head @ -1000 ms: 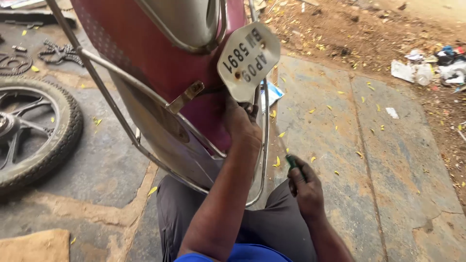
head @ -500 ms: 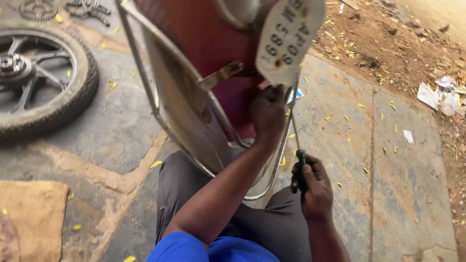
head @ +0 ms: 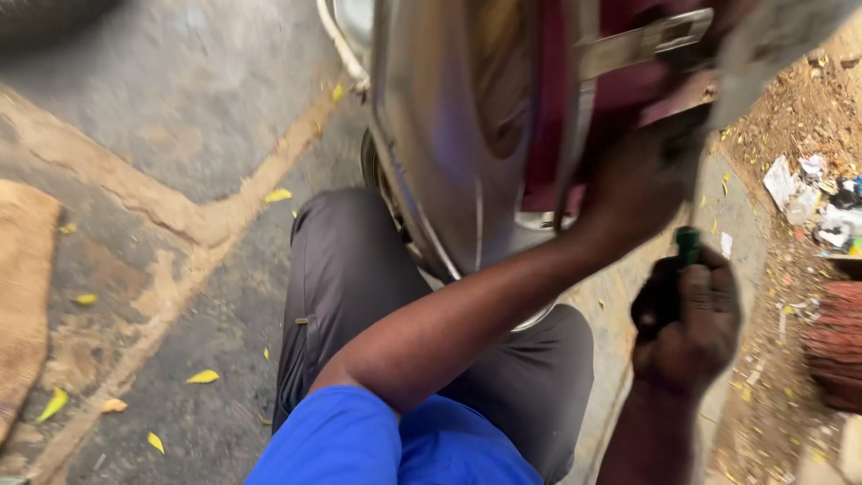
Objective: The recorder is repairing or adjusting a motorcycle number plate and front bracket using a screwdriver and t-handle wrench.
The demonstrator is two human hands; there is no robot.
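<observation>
Bracing and turning: the person crouches at the rear of a maroon motorbike mudguard [head: 548, 108], one hand up on the part and one hand low on a tool

Left hand: the left hand [head: 642, 175] reaches across the body and presses up under the mudguard, just below the metal bracket [head: 642, 45]; it looks set there to steady the part from the far side – the fingers are curled against the maroon panel, but motion blur hides whether they pinch anything, so I cannot tell what, if anything, they hold

Right hand: the right hand [head: 687, 323] is a closed fist wrapped round the green-handled screwdriver [head: 688, 244]; only the handle's top shows above the knuckles, and it points up toward the left hand, as if the shaft runs to a fastener there

Tool position: just below the left hand and beside the lower rim of the chrome guard [head: 440, 162], over the person's lap

Surroundings: grey trousers [head: 359, 287] under the part, cracked stone paving [head: 153, 180] with yellow leaves, a brown mat [head: 22, 296] at the left edge, litter [head: 808, 198] on bare earth at the right

Change from earlier: the view has swung down and closer – the spoked wheel seen half a second ago is out of sight, the number plate is now only a blurred pale edge at the top right, and the hands keep the same arrangement on part and tool
</observation>
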